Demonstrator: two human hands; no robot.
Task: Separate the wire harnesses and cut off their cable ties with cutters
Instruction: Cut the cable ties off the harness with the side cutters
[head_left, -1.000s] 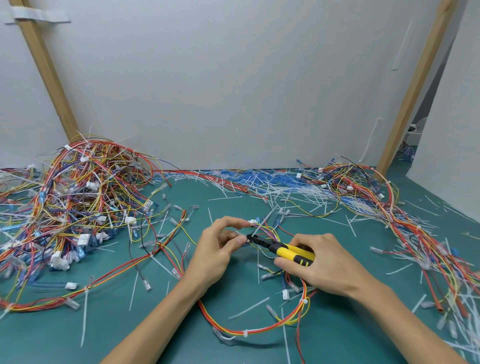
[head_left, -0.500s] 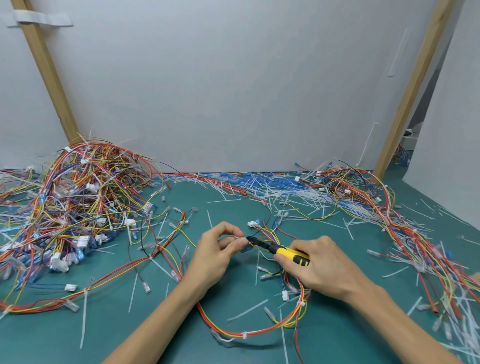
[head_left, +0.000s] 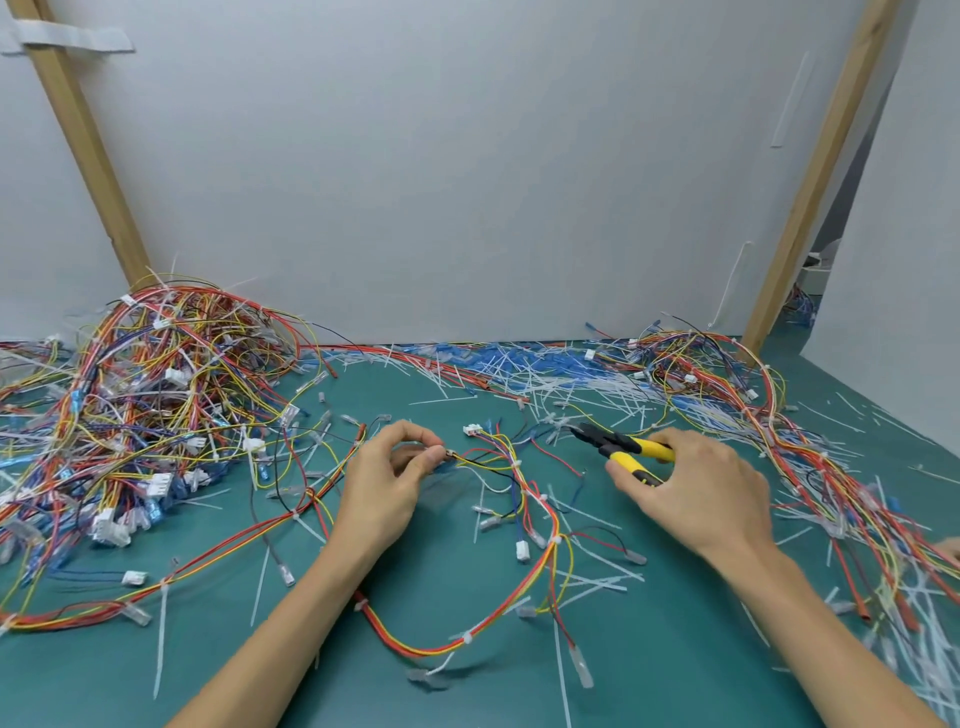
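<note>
Green mat (head_left: 675, 686) covers the table, and two bare hands are over it.

The left hand (head_left: 387, 478) pinches the end of a thin wire (head_left: 478, 460) between the thumb and first finger. That wire runs to a harness (head_left: 457, 643) made of red, yellow and orange wires. The harness lies in a big loop on the mat, right in front of the person, between the two arms. Small white ties (head_left: 556, 540) are still on it in a few spots. A white plug (head_left: 471, 429) sits at its far end, between the hands.

The right hand (head_left: 691, 488) grips the cutters (head_left: 621, 449) by their yellow handles. The black tip points left and away from the person, to the right of the plug. I cannot tell if the blades are open or closed.

A big pile (head_left: 156, 389) of tangled harnesses sits on the left side of the mat. More harnesses (head_left: 727, 374) lie at the back right and trail down the right edge. Lots of cut bits (head_left: 519, 374), white and blue, lie along the back by the pale wall (head_left: 467, 182). Wood posts (head_left: 91, 150) lean against that wall, one on each side.
</note>
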